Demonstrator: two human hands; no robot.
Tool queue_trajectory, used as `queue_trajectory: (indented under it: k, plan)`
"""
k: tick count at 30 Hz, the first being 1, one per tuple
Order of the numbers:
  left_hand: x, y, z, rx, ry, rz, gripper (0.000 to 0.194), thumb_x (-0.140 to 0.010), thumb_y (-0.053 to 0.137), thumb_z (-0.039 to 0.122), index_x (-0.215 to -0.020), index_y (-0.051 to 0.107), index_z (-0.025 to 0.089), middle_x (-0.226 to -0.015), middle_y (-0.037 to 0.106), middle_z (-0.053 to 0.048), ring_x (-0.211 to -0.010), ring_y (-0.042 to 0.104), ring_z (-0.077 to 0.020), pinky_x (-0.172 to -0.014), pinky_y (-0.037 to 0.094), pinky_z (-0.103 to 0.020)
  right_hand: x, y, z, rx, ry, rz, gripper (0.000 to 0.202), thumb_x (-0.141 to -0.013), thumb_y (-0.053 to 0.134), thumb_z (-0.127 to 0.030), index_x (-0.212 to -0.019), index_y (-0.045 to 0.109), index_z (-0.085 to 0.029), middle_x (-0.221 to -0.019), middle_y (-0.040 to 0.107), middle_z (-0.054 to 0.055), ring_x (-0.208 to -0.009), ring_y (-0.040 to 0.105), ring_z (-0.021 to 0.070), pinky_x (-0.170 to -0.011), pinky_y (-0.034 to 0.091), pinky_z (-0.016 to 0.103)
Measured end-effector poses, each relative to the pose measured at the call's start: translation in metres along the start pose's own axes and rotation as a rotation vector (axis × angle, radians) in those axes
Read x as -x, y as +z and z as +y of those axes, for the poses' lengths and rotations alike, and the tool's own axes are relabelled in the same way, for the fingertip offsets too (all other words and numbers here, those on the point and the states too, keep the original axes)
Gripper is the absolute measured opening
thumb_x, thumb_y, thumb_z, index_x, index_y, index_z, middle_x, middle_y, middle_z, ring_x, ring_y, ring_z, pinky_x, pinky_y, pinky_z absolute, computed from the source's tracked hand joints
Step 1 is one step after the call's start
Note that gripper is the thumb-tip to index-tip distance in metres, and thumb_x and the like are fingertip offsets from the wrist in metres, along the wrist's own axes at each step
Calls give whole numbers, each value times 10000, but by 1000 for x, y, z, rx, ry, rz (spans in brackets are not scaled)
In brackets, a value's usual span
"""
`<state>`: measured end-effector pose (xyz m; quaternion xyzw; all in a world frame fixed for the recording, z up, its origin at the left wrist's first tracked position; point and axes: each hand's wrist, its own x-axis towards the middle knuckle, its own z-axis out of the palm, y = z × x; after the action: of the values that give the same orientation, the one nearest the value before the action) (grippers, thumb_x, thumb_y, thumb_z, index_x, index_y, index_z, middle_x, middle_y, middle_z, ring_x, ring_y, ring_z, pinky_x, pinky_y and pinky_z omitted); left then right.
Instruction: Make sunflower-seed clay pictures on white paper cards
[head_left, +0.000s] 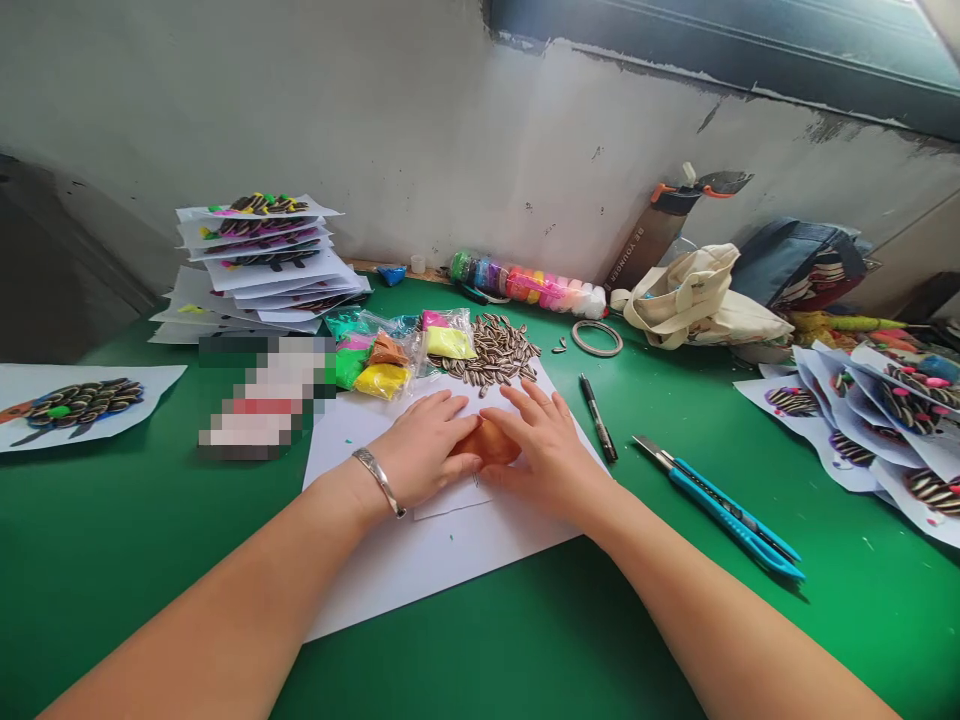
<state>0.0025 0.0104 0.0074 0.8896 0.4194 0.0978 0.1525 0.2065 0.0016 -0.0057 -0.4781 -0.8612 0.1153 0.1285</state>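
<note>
A rounded piece of orange-brown modelling clay (496, 440) lies on a small white sheet (454, 507). My left hand (424, 445), with a silver bangle at the wrist, grips its left side with thumb and fingers. From the right, my right hand (544, 450) holds the same clay, its fingers bent over the edge. Both hands partly hide the clay. A short dark line shows on the small sheet just under it. Beneath is a larger white sheet (352, 590). Beyond my fingertips lies a heap of striped sunflower seeds (499, 350).
Bags of coloured clay (382, 365) lie left of the seeds. A black pen (598, 418), a blue utility knife (727, 515) and a tape roll (597, 338) are on the right. Stacked seed pictures (277, 270) stand back left, others (855, 420) far right. A bottle (651, 235) leans on the wall.
</note>
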Motion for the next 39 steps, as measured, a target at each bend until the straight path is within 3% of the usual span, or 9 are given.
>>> queue_trajectory:
  k: [7,14,19,24,29,35,39]
  plan:
    - [0,-2,1,9,-2,-14,166,-885,543,339,-869,603,185,-1006,539,-81,-951,471,-247,-871,417,-408,-1,5,1,-33,17,-34,458,-854,590,-412,-1297,491,-344,-1490,364,56,-1416,178,340,-1083,168,641]
    - [1,-3,-1,-15,10,-39,208,-928,425,276,-957,611,188,-1080,556,-96,-1014,478,-249,-937,404,-430,0,4,-4,-51,-4,-24,550,-805,626,-493,-1314,477,-344,-1498,346,69,-1416,169,349,-1078,165,649]
    - [2,2,-5,-31,9,-28,274,-936,357,235,-1050,600,180,-1261,516,-132,-1158,433,-288,-1014,358,-512,-4,7,-12,-25,17,3,496,-813,630,-435,-1281,505,-328,-1446,413,83,-1397,212,354,-1060,180,668]
    - [2,3,-5,-45,-8,-52,282,-935,355,224,-1078,593,179,-1285,500,-134,-1191,415,-293,-1031,339,-510,-4,7,-14,-55,18,-8,441,-855,576,-411,-1277,507,-304,-1408,459,85,-1377,262,339,-1059,209,649]
    - [2,0,-3,-48,-14,-82,287,-935,345,195,-1081,592,172,-1206,524,-125,-1115,445,-266,-1003,364,-475,-4,8,-17,-37,21,-7,543,-805,621,-485,-1299,488,-303,-1434,435,77,-1377,254,359,-1069,186,653]
    - [1,-1,0,-37,-28,-71,278,-948,343,223,-996,613,175,-1161,533,-114,-1078,448,-257,-997,361,-453,-7,7,-27,13,38,19,413,-837,607,-381,-1227,539,-264,-1369,511,78,-1354,307,333,-1088,146,640]
    - [0,-2,0,-38,-34,-92,269,-944,353,212,-955,618,165,-1126,551,-113,-1039,468,-247,-1003,357,-448,-7,8,-25,-53,33,32,414,-836,603,-425,-1214,534,-272,-1330,543,73,-1313,360,316,-1073,186,633]
